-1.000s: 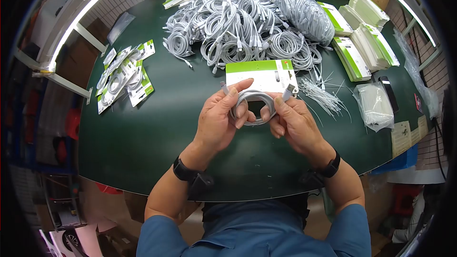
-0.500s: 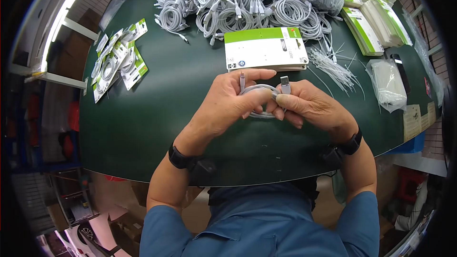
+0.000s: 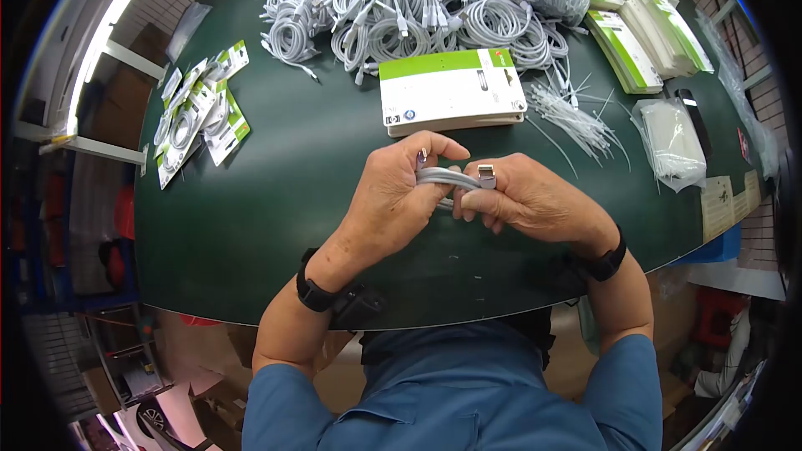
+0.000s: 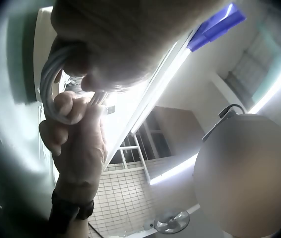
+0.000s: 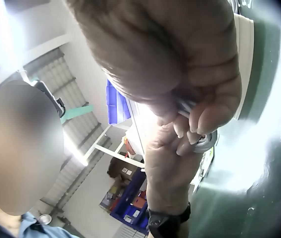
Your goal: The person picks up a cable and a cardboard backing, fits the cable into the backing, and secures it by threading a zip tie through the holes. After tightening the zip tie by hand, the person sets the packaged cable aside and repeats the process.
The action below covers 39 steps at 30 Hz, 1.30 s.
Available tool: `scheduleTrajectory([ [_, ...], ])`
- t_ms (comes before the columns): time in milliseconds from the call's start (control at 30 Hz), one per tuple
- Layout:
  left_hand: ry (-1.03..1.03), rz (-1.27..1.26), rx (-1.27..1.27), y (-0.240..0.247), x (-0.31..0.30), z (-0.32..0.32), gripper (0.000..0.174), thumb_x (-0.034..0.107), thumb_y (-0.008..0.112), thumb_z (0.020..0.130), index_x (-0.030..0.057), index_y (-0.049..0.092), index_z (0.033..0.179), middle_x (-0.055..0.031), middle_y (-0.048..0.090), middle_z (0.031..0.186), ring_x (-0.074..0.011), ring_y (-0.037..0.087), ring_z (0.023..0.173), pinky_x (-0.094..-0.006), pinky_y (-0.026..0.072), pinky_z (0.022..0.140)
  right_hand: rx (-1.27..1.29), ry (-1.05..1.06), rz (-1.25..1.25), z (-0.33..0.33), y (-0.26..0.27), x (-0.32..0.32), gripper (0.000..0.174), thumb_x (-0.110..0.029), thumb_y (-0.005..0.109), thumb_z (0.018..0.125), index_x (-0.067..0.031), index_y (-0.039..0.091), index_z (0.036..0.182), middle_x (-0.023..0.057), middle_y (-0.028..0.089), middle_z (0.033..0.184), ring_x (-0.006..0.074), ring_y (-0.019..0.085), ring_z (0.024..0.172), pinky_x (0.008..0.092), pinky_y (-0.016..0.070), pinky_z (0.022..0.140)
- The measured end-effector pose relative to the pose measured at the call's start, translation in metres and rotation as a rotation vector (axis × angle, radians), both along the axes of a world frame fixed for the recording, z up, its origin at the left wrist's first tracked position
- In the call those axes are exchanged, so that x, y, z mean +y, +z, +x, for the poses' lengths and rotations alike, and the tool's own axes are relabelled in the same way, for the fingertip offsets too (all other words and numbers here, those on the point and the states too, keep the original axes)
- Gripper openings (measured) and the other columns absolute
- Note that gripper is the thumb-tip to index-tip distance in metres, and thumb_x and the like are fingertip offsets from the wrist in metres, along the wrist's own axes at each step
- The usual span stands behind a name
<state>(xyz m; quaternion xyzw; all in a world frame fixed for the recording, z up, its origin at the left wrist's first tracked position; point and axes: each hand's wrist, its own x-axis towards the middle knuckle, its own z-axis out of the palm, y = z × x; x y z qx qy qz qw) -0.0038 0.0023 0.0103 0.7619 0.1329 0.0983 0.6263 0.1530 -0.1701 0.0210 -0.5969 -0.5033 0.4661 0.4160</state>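
Observation:
A coiled white cable (image 3: 447, 177) is held between both hands above the green table, in front of a stack of green-and-white cards (image 3: 451, 92). The left hand (image 3: 388, 192) grips the coil's left side, one connector standing up by its index finger. On the other side the right hand (image 3: 535, 196) pinches the coil, with a metal-tipped plug (image 3: 486, 174) upright over its thumb. The loop of cable (image 4: 49, 89) shows around the fingers in the left wrist view. Fingers cover much of the coil (image 5: 207, 143) in the right wrist view.
A heap of white cables (image 3: 401, 17) lies at the back. Packaged cables (image 3: 196, 113) are at the left. Loose white ties (image 3: 576, 117), a bag of ties (image 3: 671, 146), a dark phone-like object (image 3: 692, 121) and card stacks (image 3: 626, 50) lie at the right.
The coil has gone from a round, open loop facing up to a flatter, tilted bundle. Both hands have turned, and the view has shifted so the table's things sit higher than at first.

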Motion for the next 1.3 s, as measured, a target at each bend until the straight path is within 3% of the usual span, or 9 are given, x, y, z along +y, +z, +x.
scheduleTrajectory([
  [167,0.072,0.201,-0.056,0.008,-0.004,0.002,0.044,-0.003,0.069,0.097,-0.0020,0.063,0.140,0.0056,0.060,0.076,-0.0030,0.056,0.070,-0.0220,0.0470,0.064,-0.022,-0.085,0.068,0.002,-0.005,0.003,0.034,-0.027,0.057,0.114,0.0014,0.072,0.103,0.0073,0.070,0.087,0.0138,0.066,0.071,0.0308,0.0569,0.067],
  [200,0.110,0.221,-0.012,0.012,-0.003,0.002,0.058,0.002,0.073,0.093,-0.0010,0.057,0.149,-0.0082,0.068,0.089,-0.0144,0.065,0.078,-0.0296,0.0526,0.071,0.046,-0.127,0.083,0.001,-0.004,0.003,0.034,-0.027,0.057,0.114,0.0011,0.073,0.102,0.0067,0.070,0.087,0.0129,0.066,0.070,0.0296,0.0567,0.067],
  [367,0.444,0.946,-0.525,0.031,-0.013,0.006,0.086,0.008,0.083,0.086,-0.0078,0.040,0.159,-0.0246,0.056,0.143,-0.0390,0.059,0.125,-0.0475,0.0511,0.103,0.179,-0.239,0.202,0.007,0.012,0.001,0.037,-0.028,0.056,0.115,0.0017,0.074,0.102,0.0031,0.069,0.085,0.0104,0.064,0.070,0.0280,0.0558,0.066],
  [433,0.476,1.143,-0.617,0.037,-0.025,-0.008,0.082,0.008,0.083,0.086,-0.0083,0.044,0.157,-0.0246,0.055,0.147,-0.0409,0.058,0.126,-0.0511,0.0496,0.107,0.196,-0.282,0.250,0.011,0.016,-0.002,0.038,-0.028,0.056,0.116,0.0024,0.074,0.101,0.0020,0.069,0.084,0.0097,0.063,0.070,0.0277,0.0555,0.066],
  [567,0.063,0.952,-0.589,0.035,-0.054,0.002,0.089,0.015,0.091,0.082,-0.0015,0.047,0.157,-0.0244,0.048,0.154,-0.0404,0.058,0.133,-0.0423,0.0587,0.094,0.312,-0.273,0.323,0.014,0.011,-0.008,0.043,-0.036,0.055,0.117,0.0008,0.072,0.102,0.0037,0.069,0.084,0.0093,0.064,0.071,0.0271,0.0544,0.065],
  [867,0.064,0.992,-0.555,0.026,-0.046,0.025,0.088,0.008,0.093,0.077,0.0044,0.054,0.155,-0.0169,0.067,0.126,-0.0333,0.070,0.110,-0.0417,0.0619,0.088,0.482,-0.432,0.292,0.014,0.018,-0.010,0.031,-0.025,0.068,0.110,0.0008,0.065,0.127,0.0010,0.067,0.084,0.0045,0.058,0.067,0.0203,0.0470,0.057],
  [967,-0.059,1.068,-0.594,0.028,-0.035,0.013,0.072,0.001,0.089,0.079,0.0036,0.063,0.146,-0.0131,0.071,0.116,-0.0287,0.072,0.096,-0.0386,0.0612,0.077,0.606,-0.450,0.355,0.017,0.025,-0.008,0.058,-0.014,0.076,0.102,0.0005,0.049,0.152,0.0074,0.074,0.096,0.0034,0.057,0.064,0.0177,0.0444,0.055],
  [1133,0.000,0.898,-0.747,0.026,-0.026,0.017,0.042,-0.008,0.088,0.077,0.0033,0.079,0.116,-0.0102,0.076,0.100,-0.0246,0.072,0.081,-0.0348,0.0588,0.069,0.716,-0.390,0.335,0.015,0.025,-0.010,0.054,-0.016,0.075,0.104,-0.0004,0.052,0.150,0.0095,0.075,0.102,0.0037,0.058,0.066,0.0176,0.0466,0.057],
  [1300,-0.020,0.805,-0.802,0.034,-0.018,0.015,0.034,-0.007,0.086,0.080,0.0040,0.081,0.112,-0.0092,0.076,0.094,-0.0234,0.073,0.080,-0.0347,0.0584,0.070,0.470,-0.351,0.355,0.010,0.034,-0.013,0.052,-0.021,0.076,0.104,-0.0027,0.056,0.149,0.0076,0.073,0.109,0.0070,0.063,0.078,0.0206,0.0521,0.067],
])
